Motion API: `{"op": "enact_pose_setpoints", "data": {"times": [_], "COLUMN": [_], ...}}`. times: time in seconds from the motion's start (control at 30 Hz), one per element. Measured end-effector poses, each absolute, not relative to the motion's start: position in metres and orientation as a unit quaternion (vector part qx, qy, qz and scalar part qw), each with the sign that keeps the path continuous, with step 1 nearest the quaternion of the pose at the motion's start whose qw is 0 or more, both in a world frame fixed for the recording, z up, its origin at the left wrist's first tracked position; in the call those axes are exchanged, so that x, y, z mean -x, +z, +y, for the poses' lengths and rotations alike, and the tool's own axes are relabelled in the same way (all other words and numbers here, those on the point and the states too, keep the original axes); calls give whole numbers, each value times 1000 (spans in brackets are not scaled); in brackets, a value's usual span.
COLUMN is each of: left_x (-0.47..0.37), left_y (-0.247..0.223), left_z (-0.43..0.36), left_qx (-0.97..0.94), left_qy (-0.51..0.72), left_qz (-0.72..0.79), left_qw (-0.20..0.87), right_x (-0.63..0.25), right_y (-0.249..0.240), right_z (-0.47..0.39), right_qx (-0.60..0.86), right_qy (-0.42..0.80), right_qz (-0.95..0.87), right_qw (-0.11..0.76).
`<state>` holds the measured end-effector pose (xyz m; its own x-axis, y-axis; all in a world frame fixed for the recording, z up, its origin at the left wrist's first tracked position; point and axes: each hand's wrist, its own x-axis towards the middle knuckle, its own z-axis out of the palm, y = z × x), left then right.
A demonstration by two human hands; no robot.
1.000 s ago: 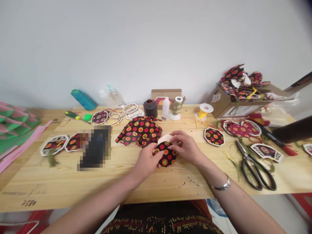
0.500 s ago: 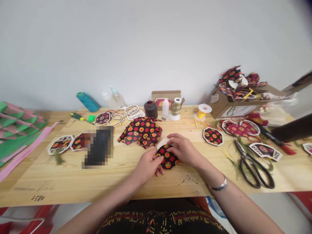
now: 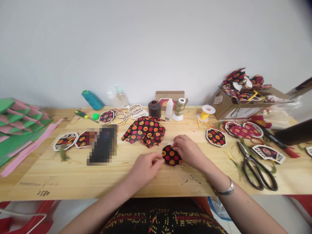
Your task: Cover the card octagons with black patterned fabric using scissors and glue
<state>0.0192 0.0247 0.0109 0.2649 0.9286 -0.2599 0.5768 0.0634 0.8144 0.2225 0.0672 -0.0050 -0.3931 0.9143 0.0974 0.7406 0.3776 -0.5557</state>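
Observation:
A small black patterned fabric piece (image 3: 172, 156), dotted with red and yellow circles, is between my hands near the middle of the table. My right hand (image 3: 188, 151) pinches its upper right edge, where a bit of white shows. My left hand (image 3: 148, 165) is at its left edge, thumb and fingertips together; whether they grip the edge is too small to tell. Just behind lies a larger crumpled cloth (image 3: 145, 131) of the same pattern. An octagonal white-rimmed patch (image 3: 216, 137) rests to the right of my right hand.
Black-handled scissors (image 3: 258, 169) lie at the right, before a cardboard box (image 3: 234, 110) of fabric pieces. A white bottle (image 3: 169, 110), thread spools and a yellow cord spool (image 3: 206, 113) stand along the back. A pixelated dark object (image 3: 102, 146) and framed patches lie left.
My left hand has drawn back slightly left from the fabric piece, whose left part is now uncovered. The view has shifted a little, moving the table's contents rightward.

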Motion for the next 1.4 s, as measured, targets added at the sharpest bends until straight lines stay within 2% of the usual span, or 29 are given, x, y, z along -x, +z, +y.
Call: {"op": "enact_pose_setpoints", "data": {"times": [0.1,0.17,0.3,0.4,0.53,0.73,0.8,1.0,1.1,1.17,1.27,1.4], "left_x": [-1,9,17,16,16,10,5,-2,5,12,20,22], "left_y": [23,29,32,30,33,51,55,59,57,55,51,58], "left_z": [42,58,81,83,82,83,81,76,80,85,92,97], "left_qx": [-741,-753,-775,-774,-771,-782,-791,-823,-808,-788,-774,-751], "left_qy": [226,224,151,106,120,152,148,206,228,234,236,254], "left_qz": [608,616,610,618,614,587,576,513,527,554,575,605], "left_qw": [176,51,-60,-84,-122,-147,-147,-133,-130,-130,-125,-77], "right_x": [-223,-224,-222,-219,-217,-200,-188,-161,-168,-178,-193,-202], "right_y": [1,7,21,26,27,43,50,54,58,65,79,95], "right_z": [66,65,60,58,59,73,80,98,109,116,125,132], "right_qx": [526,535,525,512,498,468,454,474,500,522,521,477], "right_qy": [207,191,178,190,203,222,208,116,106,121,167,314], "right_qz": [-801,-798,-809,-821,-828,-803,-809,-840,-827,-803,-758,-675], "right_qw": [199,201,195,167,158,294,309,237,234,261,355,467]}}
